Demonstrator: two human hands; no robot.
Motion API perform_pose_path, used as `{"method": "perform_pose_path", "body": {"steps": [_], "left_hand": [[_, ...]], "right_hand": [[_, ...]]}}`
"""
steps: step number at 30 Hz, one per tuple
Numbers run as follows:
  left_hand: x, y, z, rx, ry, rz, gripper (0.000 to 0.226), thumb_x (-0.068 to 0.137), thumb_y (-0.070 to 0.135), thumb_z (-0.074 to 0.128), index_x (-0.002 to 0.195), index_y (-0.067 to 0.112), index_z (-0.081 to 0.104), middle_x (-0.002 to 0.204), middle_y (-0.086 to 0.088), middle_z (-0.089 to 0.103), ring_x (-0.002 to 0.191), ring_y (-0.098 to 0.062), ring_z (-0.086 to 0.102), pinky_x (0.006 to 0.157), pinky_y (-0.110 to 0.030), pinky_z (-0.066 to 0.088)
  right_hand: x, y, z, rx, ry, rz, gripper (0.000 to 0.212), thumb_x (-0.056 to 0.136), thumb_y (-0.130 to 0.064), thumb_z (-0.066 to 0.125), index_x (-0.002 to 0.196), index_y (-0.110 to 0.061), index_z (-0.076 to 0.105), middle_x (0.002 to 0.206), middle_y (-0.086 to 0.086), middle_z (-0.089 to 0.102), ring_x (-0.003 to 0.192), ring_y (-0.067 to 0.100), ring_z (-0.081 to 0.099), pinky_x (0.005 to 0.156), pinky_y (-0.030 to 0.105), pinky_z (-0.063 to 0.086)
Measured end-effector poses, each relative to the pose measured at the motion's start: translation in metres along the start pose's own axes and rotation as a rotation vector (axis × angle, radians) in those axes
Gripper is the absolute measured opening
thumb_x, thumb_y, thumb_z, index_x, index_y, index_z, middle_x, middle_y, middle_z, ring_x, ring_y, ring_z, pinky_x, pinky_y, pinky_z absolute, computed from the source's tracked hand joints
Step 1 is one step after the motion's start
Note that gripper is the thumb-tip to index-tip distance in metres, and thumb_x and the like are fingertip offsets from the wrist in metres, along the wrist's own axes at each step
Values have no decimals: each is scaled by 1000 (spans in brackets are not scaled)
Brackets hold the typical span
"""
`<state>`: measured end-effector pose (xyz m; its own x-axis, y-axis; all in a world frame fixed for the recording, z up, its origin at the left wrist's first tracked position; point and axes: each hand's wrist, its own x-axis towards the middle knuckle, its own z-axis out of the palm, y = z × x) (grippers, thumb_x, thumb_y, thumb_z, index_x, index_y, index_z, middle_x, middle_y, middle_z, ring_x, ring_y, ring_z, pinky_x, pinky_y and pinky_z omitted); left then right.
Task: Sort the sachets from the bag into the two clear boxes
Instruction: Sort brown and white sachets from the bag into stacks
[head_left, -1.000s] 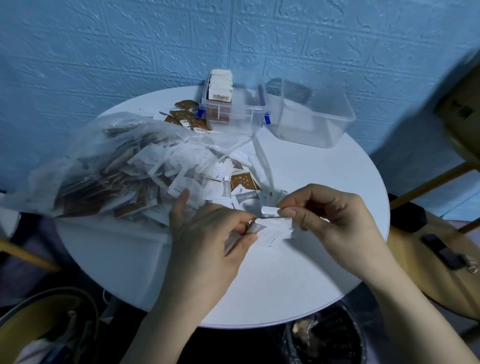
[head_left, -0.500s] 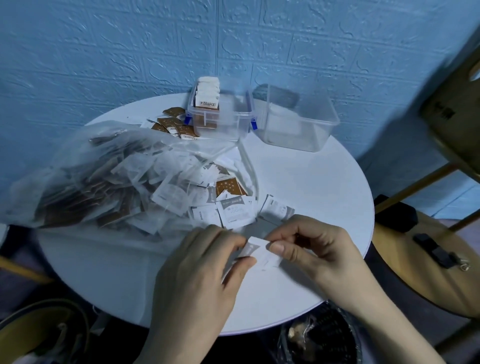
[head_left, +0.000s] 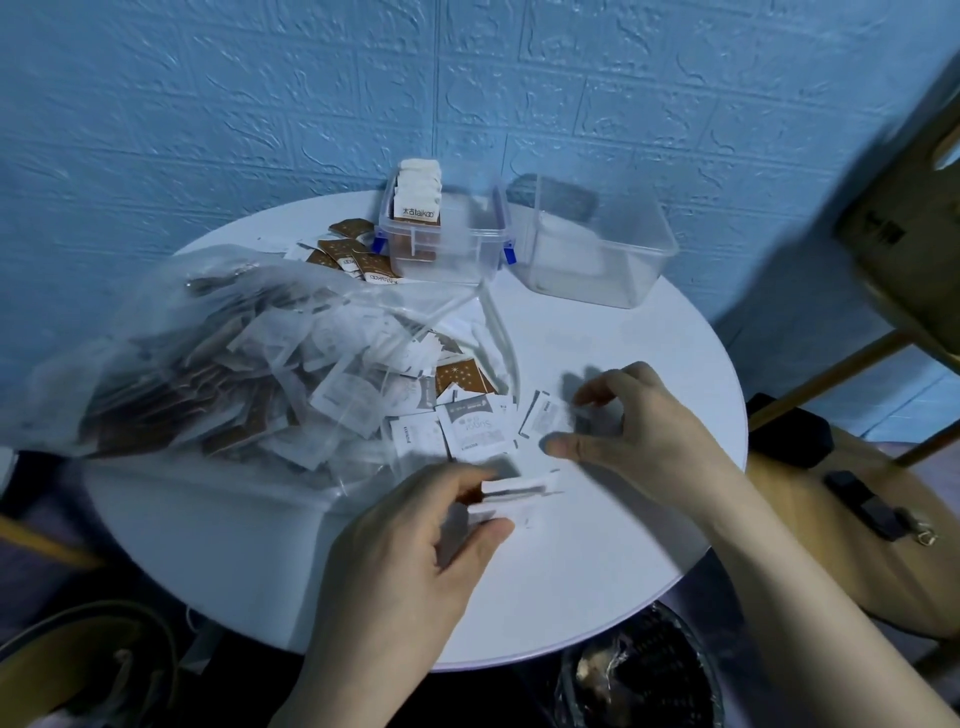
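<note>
Progress: judged early; the bag (head_left: 208, 364) lay bulging on the table (head_left: 597, 571), and most sachets were unsorted.
Done so far: the left clear box (head_left: 441, 244) held one upright row of white sachets (head_left: 418, 195) along its left side, standing above the rim; brown packets seemed to lie low inside, though the wall blurred them.
Right clear box (head_left: 592, 249): looked nearly bare; contents could not be told through the glare.
Left to do: the bag's load, the loose white sachets (head_left: 478, 428) spilled at its mouth, and a cluster of brown sachets (head_left: 348, 252) just beside the left box.
Left hand (head_left: 410, 561): its fingers (head_left: 488, 530) and thumb pinched a thin stack of white sachets (head_left: 511, 493) low over the table's near part.
Right hand (head_left: 634, 421): fingers loosely curled over a loose sachet (head_left: 543, 421); motion blur hid whether they gripped anything.
Bag material: thin, clear, crinkled film, open toward the hands.
Sachets: flat paper rectangles, white with grey print or brown with pale specks.
Boxes: rigid clear plastic, rectangular with rounded corners; blue latches on the left one.
Table: round, smooth, white.
Wall (head_left: 260, 104): blue, embossed like brick.
</note>
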<state>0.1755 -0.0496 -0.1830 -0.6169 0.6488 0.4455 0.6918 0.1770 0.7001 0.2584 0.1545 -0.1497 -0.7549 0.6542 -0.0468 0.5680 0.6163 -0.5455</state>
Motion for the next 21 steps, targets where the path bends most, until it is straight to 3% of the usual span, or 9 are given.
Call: {"method": "perform_pose_path", "body": {"steps": [4,6,8,11,13,16,18,21], "left_hand": [[-2,-6,1,-35,6,-55,23,71,23,84,85,28,66,59,33,47,46,8,41,48,-3,28],[-3,-7,1,-47,6,-62,21,72,27,83,83,29,65,56,31,47,45,7,40,47,-5,27],[-3,-6,1,-68,8,-74,20,71,36,74,85,31,61,55,27,47,44,3,38,46,-7,26],[-3,-5,1,-81,5,-65,21,71,37,69,88,34,56,55,25,47,44,1,38,46,-9,27],[-3,-5,0,-68,0,-55,20,72,36,70,87,33,56,57,26,47,45,2,37,47,-10,28],[-2,-6,0,-64,1,-48,18,71,36,71,85,31,60,59,28,47,45,2,36,47,-11,29],[-2,-6,-1,-64,2,-51,19,71,36,72,85,31,60,59,27,46,45,2,36,47,-9,28],[-3,-5,-1,-51,9,-41,20,72,32,76,88,32,64,61,33,47,47,6,40,48,-5,28]], "right_hand": [[1,3,2,135,12,-23,38,69,-38,84,83,-24,52,73,-15,53,59,4,46,57,21,32],[-1,6,2,282,0,-28,33,72,-29,84,79,-21,53,59,-15,54,53,4,43,55,21,32],[-6,7,1,451,-32,-59,27,78,-21,80,78,-15,53,61,-5,58,54,12,46,56,25,35],[-15,2,-1,663,-78,-96,22,89,-10,65,84,-2,46,66,9,70,42,19,47,44,17,35],[-20,-2,-1,734,-105,-130,20,90,-9,61,86,-2,42,71,17,71,37,20,45,39,15,32],[-23,0,7,755,-99,-174,23,84,-15,64,87,-1,46,61,7,64,39,15,37,41,16,29],[-22,2,11,767,-60,-211,27,80,-25,70,84,-3,54,63,10,55,48,14,39,45,17,30],[-23,6,14,738,-21,-272,38,79,-37,75,77,-5,57,70,14,51,61,24,43,60,28,36]]}}
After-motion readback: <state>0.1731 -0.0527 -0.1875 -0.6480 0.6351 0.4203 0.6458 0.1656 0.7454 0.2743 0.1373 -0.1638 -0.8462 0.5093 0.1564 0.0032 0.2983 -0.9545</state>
